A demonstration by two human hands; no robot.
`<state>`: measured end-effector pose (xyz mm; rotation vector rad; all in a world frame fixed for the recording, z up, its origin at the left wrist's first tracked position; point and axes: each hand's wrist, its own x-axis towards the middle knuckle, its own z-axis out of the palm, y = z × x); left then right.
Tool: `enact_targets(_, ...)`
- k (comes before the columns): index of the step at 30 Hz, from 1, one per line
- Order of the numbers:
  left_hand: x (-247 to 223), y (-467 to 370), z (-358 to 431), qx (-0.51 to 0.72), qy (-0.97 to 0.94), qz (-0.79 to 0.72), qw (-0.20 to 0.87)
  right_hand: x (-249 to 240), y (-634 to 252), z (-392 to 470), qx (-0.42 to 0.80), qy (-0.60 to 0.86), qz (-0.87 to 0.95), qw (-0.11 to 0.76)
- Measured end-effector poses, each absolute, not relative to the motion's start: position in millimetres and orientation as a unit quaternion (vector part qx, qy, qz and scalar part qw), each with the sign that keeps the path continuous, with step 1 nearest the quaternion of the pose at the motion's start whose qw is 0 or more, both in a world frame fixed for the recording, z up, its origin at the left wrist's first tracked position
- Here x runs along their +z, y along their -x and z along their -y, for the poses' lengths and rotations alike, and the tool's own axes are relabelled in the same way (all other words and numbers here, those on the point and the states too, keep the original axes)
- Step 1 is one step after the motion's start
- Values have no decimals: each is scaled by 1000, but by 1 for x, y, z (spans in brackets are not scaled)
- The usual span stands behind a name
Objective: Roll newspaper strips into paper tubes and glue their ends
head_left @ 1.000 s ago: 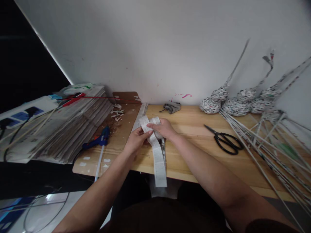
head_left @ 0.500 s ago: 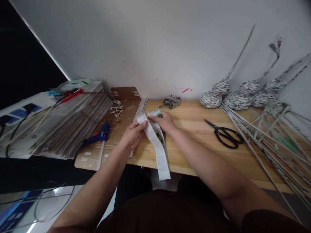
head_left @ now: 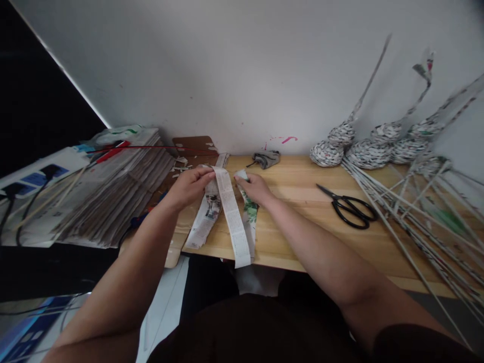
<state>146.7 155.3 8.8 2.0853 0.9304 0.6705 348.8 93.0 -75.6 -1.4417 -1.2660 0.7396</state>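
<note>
My left hand (head_left: pixel 192 186) pinches the upper end of a long printed newspaper strip (head_left: pixel 232 217), whose lower end hangs over the table edge. More newspaper strips (head_left: pixel 206 222) with dark pictures lie just beneath that hand, slanting toward the front edge. To the right, my right hand (head_left: pixel 256 188) has its thumb and fingers closed on a strip with green print (head_left: pixel 250 209). That strip runs down behind the white one, and I cannot tell whether the two are joined. A gap of wood separates the hands.
Black-handled scissors (head_left: pixel 353 210) lie on the wooden table (head_left: pixel 298 227) at right. Beyond them are woven paper gourd shapes (head_left: pixel 370 151) and rolled paper sticks (head_left: pixel 412 227). A grey cloth bundle (head_left: pixel 266 159) rests by the wall. Stacked newspaper (head_left: pixel 124 196) and a power strip (head_left: pixel 41 171) occupy the left.
My hands have moved apart, the left one going left and slightly up. The bunched strips have spread, showing the green-printed one at my right hand. The glue gun is now mostly hidden by my left arm.
</note>
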Motion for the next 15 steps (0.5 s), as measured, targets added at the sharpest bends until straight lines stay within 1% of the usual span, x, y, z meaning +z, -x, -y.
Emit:
enact_targets(3, 1, -142, -184, 248, -820, -393, 333, -71, -349, -90, 291, 613, 558, 478)
enact_targets(5, -12, -141, -199, 224, -802, -424, 357, -68, -349, -88, 279, 617, 576, 458)
enact_targets(7, -24, -142, -208, 218, -794, -419, 382, -67, -349, -86, 274, 619, 587, 444)
enact_targets(10, -29, -146, -209, 207, -820, -379, 377, -69, -348, -87, 287, 618, 593, 429)
enact_targets(15, -9, -148, -207, 178, -884, -271, 336, -75, -349, -90, 301, 603, 599, 432)
